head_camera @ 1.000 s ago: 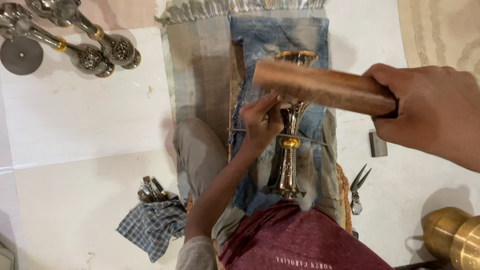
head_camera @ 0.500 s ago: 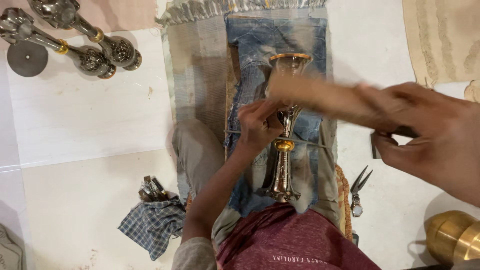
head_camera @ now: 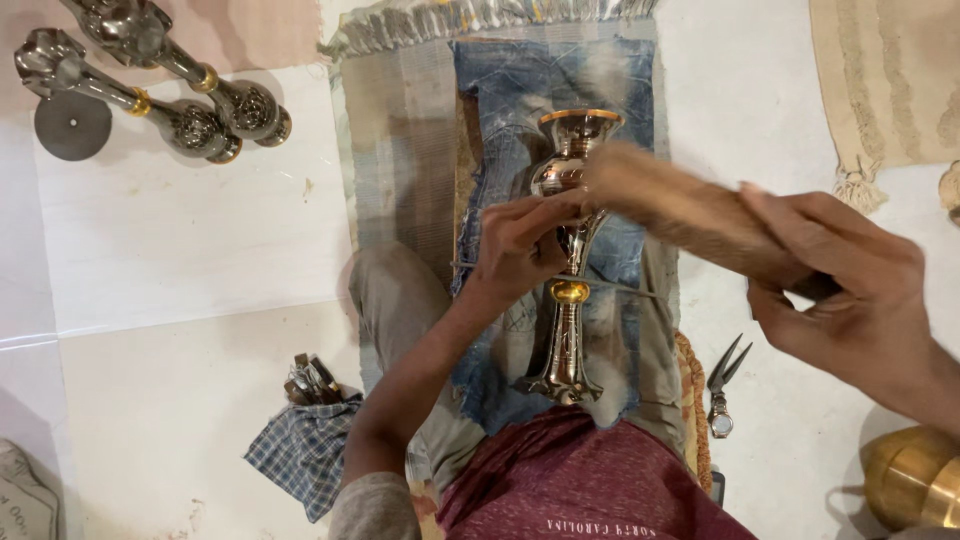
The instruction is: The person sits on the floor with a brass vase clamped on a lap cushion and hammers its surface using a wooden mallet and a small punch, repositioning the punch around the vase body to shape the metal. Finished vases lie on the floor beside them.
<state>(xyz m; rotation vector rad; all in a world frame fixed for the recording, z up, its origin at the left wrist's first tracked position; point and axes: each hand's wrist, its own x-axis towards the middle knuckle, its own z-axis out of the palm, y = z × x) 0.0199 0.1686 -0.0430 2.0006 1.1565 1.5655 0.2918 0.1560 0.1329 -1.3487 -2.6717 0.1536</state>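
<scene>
Cloth of faded denim covered the lap of the seated person, and on it lay the brass stand, a tall ornate piece with a flared foot near the body and a cup-shaped mouth far from it. Its long axis ran straight away from the person, almost along the middle of the lap. The left hand was closed around the narrow neck just below the bulb, fingers wrapped on the metal, and kept it steady. The right hand was clamped on the end of a wooden block, blurred. The block lay crosswise to the stand, and its free end was at the upper bulb, just above the left hand; whether they touched I cannot tell. Pliers lay on the floor to the right.
</scene>
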